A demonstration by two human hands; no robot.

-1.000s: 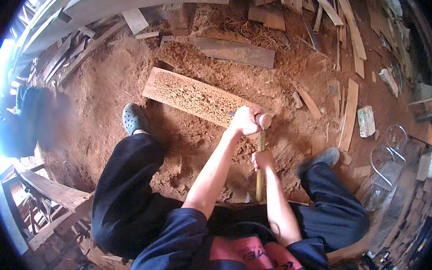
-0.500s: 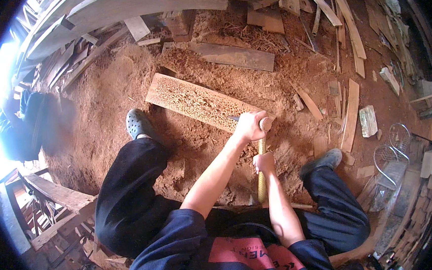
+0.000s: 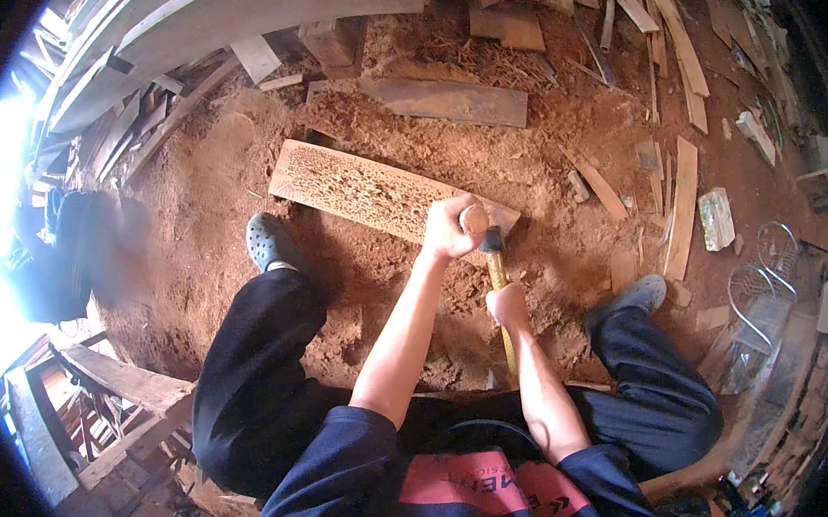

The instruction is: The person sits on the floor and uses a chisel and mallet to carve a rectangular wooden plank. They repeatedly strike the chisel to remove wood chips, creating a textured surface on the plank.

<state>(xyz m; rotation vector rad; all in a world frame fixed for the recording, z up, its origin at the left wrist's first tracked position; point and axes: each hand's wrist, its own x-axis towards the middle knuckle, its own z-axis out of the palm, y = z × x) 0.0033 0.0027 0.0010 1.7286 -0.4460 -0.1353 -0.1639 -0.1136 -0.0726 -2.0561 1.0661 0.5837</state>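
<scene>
our left hand (image 3: 448, 230) fisted round a wooden handle (image 3: 473, 220), right hand (image 3: 507, 304) gripping hammer (image 3: 497, 270) at left's 5 o'clock, pitted board (image 3: 362, 188) at left's 10 o'clock

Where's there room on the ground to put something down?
Brown ground shows bare left of the left shoe, below the scrap wood. A lumpy patch lies between the pitted plank, left trouser leg and left forearm. It's crowded with wood strips on the right and boards along the top.

Reddish-brown sawdust (image 3: 479, 160) offers passing room between the tan, pitted rectangular wooden board (image 3: 353, 186) and the long grey-brown wooden plank (image 3: 447, 100), with a narrow tan wooden slat (image 3: 599, 186) obstructing farther right.
</scene>
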